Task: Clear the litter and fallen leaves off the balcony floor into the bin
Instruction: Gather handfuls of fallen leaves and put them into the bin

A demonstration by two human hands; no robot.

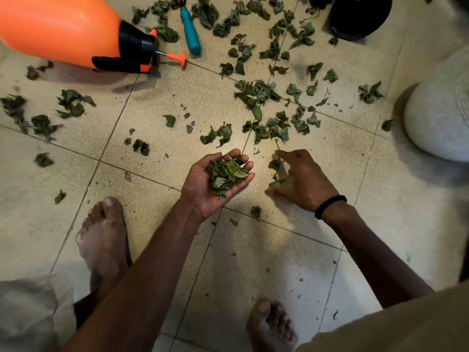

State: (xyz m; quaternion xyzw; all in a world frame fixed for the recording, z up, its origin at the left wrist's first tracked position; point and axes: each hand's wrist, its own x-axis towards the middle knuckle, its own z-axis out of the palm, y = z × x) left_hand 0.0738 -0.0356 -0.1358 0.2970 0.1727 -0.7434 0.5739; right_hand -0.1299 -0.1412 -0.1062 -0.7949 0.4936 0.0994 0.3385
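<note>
Wilted green leaves [256, 94] lie scattered over the beige floor tiles [157, 102], thickest toward the top and middle. My left hand [203, 184] is turned palm up, its curled fingers cupping a pile of gathered leaves [225, 175]. Just to its right, my right hand [304, 181] reaches palm down to the floor. Its thumb and fingers close around a few leaves [275, 165]. A dark round container [360, 16] stands at the top right; its inside is not visible.
An orange pressure sprayer [61, 29] lies on its side at the top left. A teal-handled garden tool [190, 31] lies beside it. A pale rounded object [439, 110] sits at the right edge. My bare feet [104, 240] stand on the near tiles.
</note>
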